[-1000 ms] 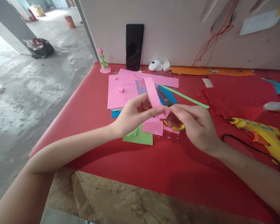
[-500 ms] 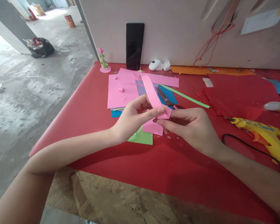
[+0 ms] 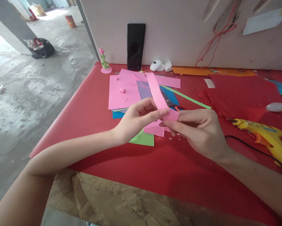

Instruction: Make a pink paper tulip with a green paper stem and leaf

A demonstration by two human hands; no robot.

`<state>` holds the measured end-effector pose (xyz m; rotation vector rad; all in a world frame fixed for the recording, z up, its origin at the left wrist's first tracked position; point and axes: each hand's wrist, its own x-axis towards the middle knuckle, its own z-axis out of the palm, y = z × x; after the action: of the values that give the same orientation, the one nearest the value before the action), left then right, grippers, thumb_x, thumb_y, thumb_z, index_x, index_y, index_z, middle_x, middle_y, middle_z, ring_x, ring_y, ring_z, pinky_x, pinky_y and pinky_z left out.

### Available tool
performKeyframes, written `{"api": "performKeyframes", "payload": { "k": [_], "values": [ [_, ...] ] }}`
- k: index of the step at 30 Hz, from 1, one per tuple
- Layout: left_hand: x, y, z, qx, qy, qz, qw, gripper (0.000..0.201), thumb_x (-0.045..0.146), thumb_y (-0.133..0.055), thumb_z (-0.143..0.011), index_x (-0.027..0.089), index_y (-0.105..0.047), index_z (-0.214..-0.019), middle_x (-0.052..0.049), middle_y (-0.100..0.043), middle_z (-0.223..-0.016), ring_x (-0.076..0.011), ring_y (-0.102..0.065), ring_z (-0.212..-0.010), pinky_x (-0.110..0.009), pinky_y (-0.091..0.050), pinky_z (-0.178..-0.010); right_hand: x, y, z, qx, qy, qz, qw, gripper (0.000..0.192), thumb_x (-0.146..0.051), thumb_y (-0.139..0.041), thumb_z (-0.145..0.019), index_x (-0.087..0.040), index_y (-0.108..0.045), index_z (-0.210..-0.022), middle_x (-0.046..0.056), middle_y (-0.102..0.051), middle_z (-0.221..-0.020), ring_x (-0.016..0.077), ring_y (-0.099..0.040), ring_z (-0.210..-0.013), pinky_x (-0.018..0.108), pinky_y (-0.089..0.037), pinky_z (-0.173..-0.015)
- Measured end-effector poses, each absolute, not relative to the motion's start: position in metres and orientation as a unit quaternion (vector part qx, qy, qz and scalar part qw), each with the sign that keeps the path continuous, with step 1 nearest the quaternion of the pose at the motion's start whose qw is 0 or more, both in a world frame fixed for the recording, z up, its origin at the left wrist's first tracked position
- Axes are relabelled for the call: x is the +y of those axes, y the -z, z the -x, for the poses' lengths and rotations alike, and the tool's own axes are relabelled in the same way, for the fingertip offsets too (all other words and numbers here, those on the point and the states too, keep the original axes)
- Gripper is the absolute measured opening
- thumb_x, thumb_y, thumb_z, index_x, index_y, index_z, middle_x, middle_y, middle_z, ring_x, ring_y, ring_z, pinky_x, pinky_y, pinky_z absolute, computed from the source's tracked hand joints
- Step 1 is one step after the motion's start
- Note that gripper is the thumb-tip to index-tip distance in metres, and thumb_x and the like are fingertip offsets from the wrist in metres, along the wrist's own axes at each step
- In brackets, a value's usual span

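Pinching the strip (image 3: 157, 92) between thumb and fingers of both left hand (image 3: 137, 121) and right hand (image 3: 202, 131), above the table (image 3: 131, 166), with near end seemingly folded and long tail not yet.

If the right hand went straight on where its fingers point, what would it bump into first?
The pink strip, which it touches, then probably the left hand, though depth is unclear.
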<state>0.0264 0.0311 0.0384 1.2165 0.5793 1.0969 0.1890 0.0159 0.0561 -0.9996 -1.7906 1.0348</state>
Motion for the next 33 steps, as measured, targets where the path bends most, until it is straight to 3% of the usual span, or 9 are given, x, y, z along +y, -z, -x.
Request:
{"api": "performKeyframes", "payload": {
  "k": [4, 6, 9, 12, 17, 22, 27, 33],
  "values": [
    [0.031, -0.039, -0.025, 0.304, -0.513, -0.54, 0.594, 0.014, 0.024, -0.056, -0.086, 0.017, -0.054, -0.075, 0.004, -0.055, -0.068, -0.006, -0.053, -0.065, -0.02, -0.046, -0.067, 0.016, -0.053, -0.19, -0.684, -0.426, 0.393, 0.444, 0.044, -0.035, -0.068, -0.077, -0.018, -0.049, -0.041, -0.004, -0.038, -0.041, 0.0072, -0.039, -0.043, 0.027, -0.041, -0.051],
    [0.031, -0.041, -0.024, 0.311, -0.557, -0.57, 0.517, 0.01, 0.02, -0.058, -0.085, 0.018, -0.054, -0.075, 0.003, -0.053, -0.072, -0.0068, -0.053, -0.069, -0.021, -0.046, -0.068, 0.016, -0.051, -0.191, -0.675, -0.404, 0.403, 0.468, 0.044, -0.03, -0.068, -0.078, -0.018, -0.047, -0.041, -0.005, -0.034, -0.042, 0.0072, -0.037, -0.044, 0.028, -0.039, -0.051],
    [0.029, -0.043, -0.021, 0.285, -0.584, -0.67, 0.359, 0.005, 0.016, -0.059, -0.084, 0.021, -0.061, -0.081, 0.0, -0.059, -0.086, -0.0108, -0.056, -0.087, -0.025, -0.048, -0.078, 0.016, -0.049, -0.191, -0.668, -0.364, 0.409, 0.504, 0.042, -0.024, -0.066, -0.079, -0.018, -0.047, -0.042, -0.004, -0.035, -0.043, 0.0078, -0.037, -0.044, 0.029, -0.039, -0.052],
    [0.026, -0.047, -0.019, 0.263, -0.552, -0.733, 0.298, 0.015, 0.017, -0.053, -0.088, 0.023, -0.064, -0.097, -0.003, -0.065, -0.101, -0.015, -0.058, -0.103, -0.031, -0.048, -0.089, 0.015, -0.049, -0.191, -0.677, -0.33, 0.405, 0.519, 0.04, -0.02, -0.065, -0.08, -0.019, -0.047, -0.044, -0.004, -0.038, -0.044, 0.0077, -0.036, -0.045, 0.028, -0.037, -0.05],
    [0.02, -0.049, -0.019, 0.281, -0.504, -0.762, 0.294, 0.024, 0.018, -0.051, -0.09, 0.021, -0.064, -0.109, -0.006, -0.065, -0.113, -0.0166, -0.06, -0.109, -0.031, -0.051, -0.093, 0.014, -0.053, -0.192, -0.727, -0.252, 0.392, 0.505, 0.043, -0.017, -0.064, -0.081, -0.017, -0.042, -0.044, -0.004, -0.04, -0.044, 0.0058, -0.033, -0.044, 0.027, -0.027, -0.044],
    [0.018, -0.049, -0.021, 0.283, -0.497, -0.76, 0.311, 0.025, 0.017, -0.052, -0.089, 0.016, -0.065, -0.11, -0.009, -0.065, -0.115, -0.0155, -0.061, -0.11, -0.025, -0.051, -0.095, 0.014, -0.056, -0.191, -0.77, -0.191, 0.378, 0.477, 0.041, -0.015, -0.062, -0.082, -0.016, -0.041, -0.047, -0.003, -0.04, -0.046, 0.0054, -0.036, -0.045, 0.025, -0.027, -0.043],
    [0.021, -0.046, -0.022, 0.288, -0.522, -0.723, 0.35, 0.015, 0.021, -0.063, -0.083, 0.019, -0.069, -0.096, -0.005, -0.069, -0.101, -0.0151, -0.065, -0.098, -0.027, -0.055, -0.089, 0.013, -0.058, -0.189, -0.807, -0.15, 0.354, 0.449, 0.041, -0.012, -0.059, -0.082, -0.015, -0.037, -0.047, -0.005, -0.028, -0.046, 0.004, -0.026, -0.044, 0.022, -0.024, -0.041],
    [0.022, -0.045, -0.024, 0.277, -0.531, -0.689, 0.408, 0.001, 0.017, -0.069, -0.078, 0.018, -0.068, -0.078, -0.001, -0.069, -0.082, -0.0115, -0.064, -0.08, -0.023, -0.055, -0.075, 0.012, -0.057, -0.189, -0.823, -0.158, 0.362, 0.408, 0.04, -0.016, -0.056, -0.084, -0.015, -0.048, -0.045, -0.003, -0.045, -0.043, 0.0045, -0.035, -0.041, 0.021, -0.027, -0.038]
  ]
}}
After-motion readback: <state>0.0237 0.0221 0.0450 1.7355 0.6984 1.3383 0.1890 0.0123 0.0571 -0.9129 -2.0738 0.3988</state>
